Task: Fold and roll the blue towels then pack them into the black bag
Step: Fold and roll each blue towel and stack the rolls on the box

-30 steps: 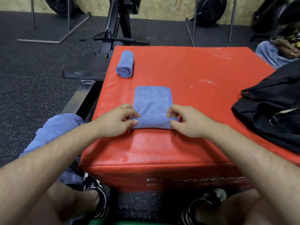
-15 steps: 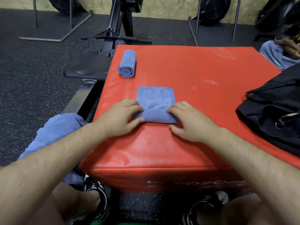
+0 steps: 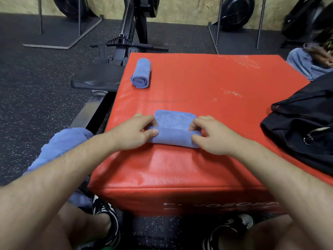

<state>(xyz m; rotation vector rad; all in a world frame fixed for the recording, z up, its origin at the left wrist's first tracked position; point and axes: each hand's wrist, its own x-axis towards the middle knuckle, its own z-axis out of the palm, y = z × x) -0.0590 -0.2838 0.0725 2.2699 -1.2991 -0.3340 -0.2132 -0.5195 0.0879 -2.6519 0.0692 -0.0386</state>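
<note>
A folded blue towel (image 3: 173, 129) lies near the front of the red padded box (image 3: 198, 83), its near part wound into a thick roll and a short flat strip left beyond it. My left hand (image 3: 133, 132) grips the roll's left end, thumb in front and fingers curled over the top. My right hand (image 3: 212, 136) grips the right end the same way. A finished rolled blue towel (image 3: 141, 73) lies at the box's far left edge. The black bag (image 3: 304, 127) sits on the box's right side, well apart from both hands.
More blue cloth (image 3: 59, 147) lies heaped on my left thigh. A rowing machine with its black seat (image 3: 97, 80) stands left of the box. Another person's legs (image 3: 306, 64) show at the far right. Metal frames and fan wheels line the back wall.
The roll has grown thicker and travelled away from me, so the flat strip of towel beyond it is shorter. Both hands moved forward with it, fingers now curled over the top.
</note>
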